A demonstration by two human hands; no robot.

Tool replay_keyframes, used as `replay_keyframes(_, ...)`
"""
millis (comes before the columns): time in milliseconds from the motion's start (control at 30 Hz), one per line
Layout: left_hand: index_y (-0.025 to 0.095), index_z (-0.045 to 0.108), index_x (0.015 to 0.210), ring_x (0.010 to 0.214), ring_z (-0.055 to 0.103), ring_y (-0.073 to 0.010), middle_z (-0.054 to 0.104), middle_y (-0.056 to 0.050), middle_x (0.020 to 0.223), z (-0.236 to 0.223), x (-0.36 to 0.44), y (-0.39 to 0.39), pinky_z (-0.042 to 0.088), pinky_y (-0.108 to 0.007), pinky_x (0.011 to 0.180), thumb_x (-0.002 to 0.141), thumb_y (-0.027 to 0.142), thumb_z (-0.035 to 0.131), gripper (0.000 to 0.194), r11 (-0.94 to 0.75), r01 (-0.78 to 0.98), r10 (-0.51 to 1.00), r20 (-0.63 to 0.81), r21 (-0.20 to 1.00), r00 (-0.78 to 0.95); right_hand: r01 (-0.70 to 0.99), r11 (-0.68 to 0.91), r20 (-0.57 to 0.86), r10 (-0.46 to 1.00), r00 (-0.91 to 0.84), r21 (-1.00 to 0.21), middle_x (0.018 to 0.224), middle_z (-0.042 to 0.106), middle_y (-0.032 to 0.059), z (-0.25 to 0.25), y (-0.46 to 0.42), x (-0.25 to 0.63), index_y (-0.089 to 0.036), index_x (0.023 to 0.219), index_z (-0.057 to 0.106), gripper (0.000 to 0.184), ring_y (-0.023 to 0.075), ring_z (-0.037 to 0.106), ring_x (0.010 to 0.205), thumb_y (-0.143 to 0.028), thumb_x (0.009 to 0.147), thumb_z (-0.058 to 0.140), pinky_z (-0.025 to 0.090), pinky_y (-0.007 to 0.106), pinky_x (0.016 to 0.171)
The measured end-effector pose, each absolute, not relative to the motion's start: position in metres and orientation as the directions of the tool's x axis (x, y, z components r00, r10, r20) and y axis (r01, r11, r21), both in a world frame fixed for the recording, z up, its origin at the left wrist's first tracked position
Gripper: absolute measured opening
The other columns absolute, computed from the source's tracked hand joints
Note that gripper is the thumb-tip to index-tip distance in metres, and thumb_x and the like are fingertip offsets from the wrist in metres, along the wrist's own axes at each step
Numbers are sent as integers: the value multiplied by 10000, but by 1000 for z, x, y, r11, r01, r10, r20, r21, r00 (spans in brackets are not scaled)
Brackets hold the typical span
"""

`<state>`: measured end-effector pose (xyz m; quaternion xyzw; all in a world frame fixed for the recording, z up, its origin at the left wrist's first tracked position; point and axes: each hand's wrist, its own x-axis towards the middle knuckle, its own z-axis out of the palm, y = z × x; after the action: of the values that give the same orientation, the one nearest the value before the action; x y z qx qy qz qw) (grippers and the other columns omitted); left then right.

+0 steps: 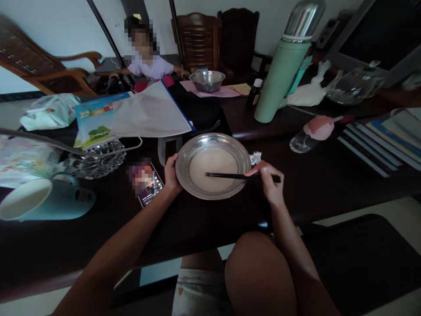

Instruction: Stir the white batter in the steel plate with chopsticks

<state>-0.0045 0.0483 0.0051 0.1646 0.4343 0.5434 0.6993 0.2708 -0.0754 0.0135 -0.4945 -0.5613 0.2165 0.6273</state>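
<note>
A wide metal bowl point(184, 177) stands on the dark table in front of me, with a pale, milky liquid point(213, 160) inside. My left hand point(172, 174) grips the bowl's left rim, its thumb on the edge and the other fingers hidden below. Black chopsticks point(230, 176) are held in my right hand point(270, 180) at the bowl's right side. Their tips touch or dip into the liquid near the middle; how deep I cannot tell. A crumpled white tissue point(255, 158) lies against the bowl's right side, just beyond my right hand.
Left of the bowl are a phone point(148, 182) with a lit screen, a glass dish point(95, 162) and a light-blue mug point(49, 199). A green thermos point(283, 70), pink-lidded bottle point(312, 134) and stacked books point(378, 140) stand right. Across the table is a person point(149, 66) near another metal bowl point(207, 82).
</note>
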Motion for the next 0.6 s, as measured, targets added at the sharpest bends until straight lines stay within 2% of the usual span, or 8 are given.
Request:
replay_keyframes(100, 242, 739, 725, 982, 830, -368, 800, -42, 720, 6, -5, 48, 670, -445, 897, 755, 454, 842, 237, 368, -622, 896, -442, 691, 39, 370, 404, 512, 816, 268, -837, 794, 818, 43, 15, -74, 271, -301, 784, 849, 508, 267, 739, 843, -655, 1059, 610, 587, 455, 841)
replay_keyframes(233, 245, 731, 731, 1003, 828, -374, 810, -40, 748, 6, -5, 48, 674, -460, 908, 751, 454, 843, 238, 371, -616, 894, -447, 695, 33, 287, 408, 496, 760, 420, -867, 698, 773, 42, 14, -74, 272, -274, 717, 814, 586, 236, 687, 683, -669, 1072, 564, 550, 408, 695)
replay_keyframes(300, 247, 729, 732, 1021, 827, -382, 813, -46, 761, 7, -5, 48, 677, -467, 914, 747, 453, 842, 236, 369, -612, 894, -447, 699, 28, 251, 400, 470, 796, 381, -881, 674, 757, 44, 14, -75, 272, -269, 705, 810, 602, 227, 668, 652, -683, 1067, 565, 555, 404, 687)
replay_keyframes(400, 254, 732, 728, 1050, 823, -384, 814, -62, 767, 7, -4, 48, 682, -460, 911, 759, 435, 815, 202, 377, -622, 883, -470, 686, 16, 317, 400, 485, 836, 259, -860, 753, 798, 48, 16, -74, 270, -282, 747, 833, 552, 251, 722, 773, -679, 1054, 602, 589, 438, 805)
replay_keyframes(467, 255, 735, 734, 1059, 821, -383, 816, -66, 768, 7, -4, 48, 684, -460, 907, 769, 433, 804, 194, 381, -623, 878, -478, 683, 13, 363, 408, 513, 816, 267, -838, 784, 814, 45, 17, -74, 270, -288, 766, 839, 529, 265, 745, 832, -666, 1056, 610, 584, 449, 838)
replay_keyframes(600, 251, 741, 758, 1058, 821, -391, 826, -58, 787, 7, -4, 48, 684, -477, 908, 768, 457, 821, 221, 371, -614, 893, -449, 696, 31, 286, 414, 500, 768, 400, -864, 696, 779, 42, 15, -76, 272, -272, 732, 823, 580, 239, 713, 686, -655, 1081, 563, 554, 406, 704)
